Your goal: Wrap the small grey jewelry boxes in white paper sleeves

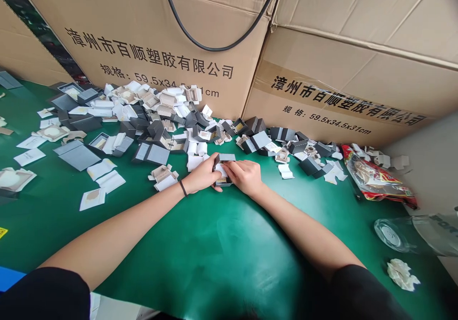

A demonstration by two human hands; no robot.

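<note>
Between your two hands, on the green table mat (pixel 214 243), sits a small open grey cardboard box (pixel 223 169); your left hand (pixel 203 174) and right hand (pixel 245 176) both pinch it from the sides. Behind, two brown corrugated cartons (pixel 150 38) read "漳州市百顺塑胶有限公司" and "59.5x34.5x31cm".

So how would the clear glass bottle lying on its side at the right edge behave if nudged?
The clear glass bottle lies on its side on the smooth green table, so it would probably roll. Being glass, it is likely stiff, fairly heavy and breakable.
</note>
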